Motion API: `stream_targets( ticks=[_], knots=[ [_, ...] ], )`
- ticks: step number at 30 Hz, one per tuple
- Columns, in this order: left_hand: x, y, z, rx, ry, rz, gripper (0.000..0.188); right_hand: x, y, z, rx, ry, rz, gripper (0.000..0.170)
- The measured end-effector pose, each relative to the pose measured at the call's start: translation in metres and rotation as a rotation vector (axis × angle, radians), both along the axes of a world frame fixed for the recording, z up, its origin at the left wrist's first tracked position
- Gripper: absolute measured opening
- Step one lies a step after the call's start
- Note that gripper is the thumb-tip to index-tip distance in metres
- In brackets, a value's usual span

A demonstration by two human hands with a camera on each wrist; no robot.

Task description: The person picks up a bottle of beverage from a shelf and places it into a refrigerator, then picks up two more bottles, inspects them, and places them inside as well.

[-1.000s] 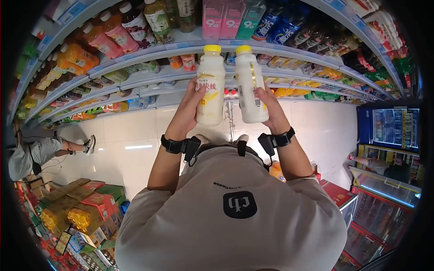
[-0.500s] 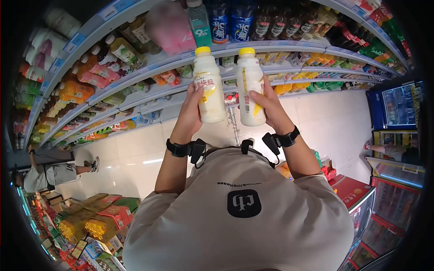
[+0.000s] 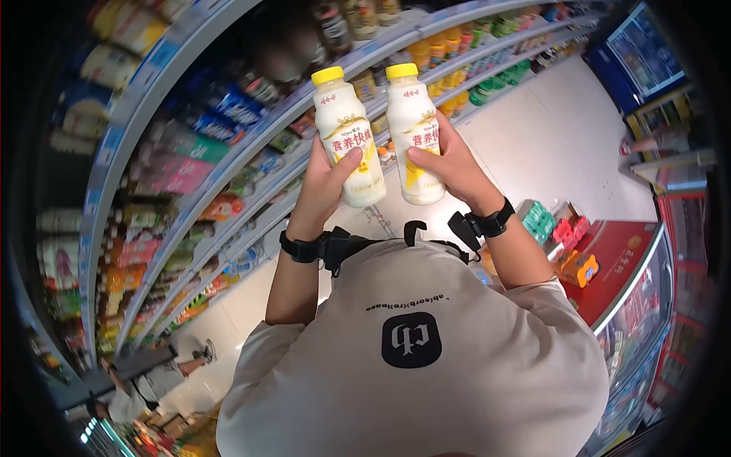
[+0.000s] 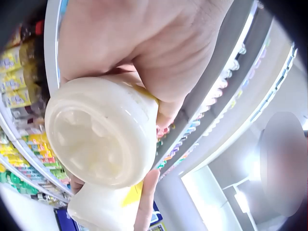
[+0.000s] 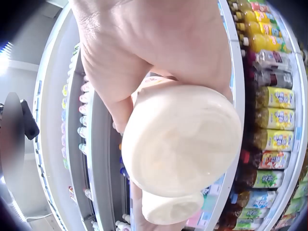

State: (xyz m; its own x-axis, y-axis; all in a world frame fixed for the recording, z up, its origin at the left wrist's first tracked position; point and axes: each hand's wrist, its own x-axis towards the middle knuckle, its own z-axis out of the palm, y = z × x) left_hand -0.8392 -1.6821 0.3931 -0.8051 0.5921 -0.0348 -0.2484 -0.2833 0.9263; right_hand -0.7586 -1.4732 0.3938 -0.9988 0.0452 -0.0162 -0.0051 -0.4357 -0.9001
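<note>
Two white bottles with yellow caps stand out in the head view, side by side and a little apart, labels facing up to the camera. My left hand [image 3: 326,179] grips the left bottle [image 3: 352,145] round its side, thumb across the label. Round the right bottle [image 3: 415,137] my right hand [image 3: 457,164] is curled, its thumb also on the label. In the left wrist view the left bottle's base [image 4: 98,134] fills the middle, under my left hand [image 4: 139,43]. The right wrist view shows the right bottle's base [image 5: 180,139] below my right hand [image 5: 159,48].
Shelves of drinks [image 3: 221,114] curve across the left and top. A red-topped cooler [image 3: 617,263] with drink packs stands at the right, fridges [image 3: 647,53] beyond it. Another person [image 3: 145,392] is at the lower left, over the tiled floor [image 3: 552,137].
The head view has swung right along the shelves, bringing the red-topped cooler closer. Both bottles stay gripped; the right one has turned so its printed label faces the camera.
</note>
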Motion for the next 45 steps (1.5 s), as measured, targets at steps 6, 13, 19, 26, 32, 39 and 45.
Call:
stream_targets(
  ticks=[6,13,19,26,32,39,45],
  knots=[
    [-0.012,0.129,-0.015,0.005,-0.073,-0.313,0.041,0.031,0.09,-0.017,0.031,-0.026,-0.339,0.08],
    [-0.044,0.28,-0.033,0.044,-0.205,-0.719,0.041,0.065,0.199,-0.035,0.03,-0.12,-0.66,0.068],
    [-0.074,0.432,-0.043,-0.013,-0.211,-0.907,0.043,0.065,0.314,-0.048,-0.058,-0.198,-0.884,0.07],
    [-0.062,0.634,-0.036,-0.086,-0.152,-1.197,0.043,0.086,0.436,-0.028,-0.063,-0.19,-1.234,0.065],
    [-0.004,0.791,-0.043,-0.15,-0.195,-1.561,0.046,0.141,0.521,-0.042,-0.181,-0.112,-1.557,0.067],
    [0.129,0.973,-0.058,-0.184,-0.161,-1.718,0.041,0.259,0.649,-0.074,-0.14,-0.097,-1.805,0.074],
    [0.243,1.127,-0.04,-0.233,-0.117,-1.888,0.043,0.358,0.768,-0.064,-0.226,-0.034,-1.919,0.075]
  ],
)
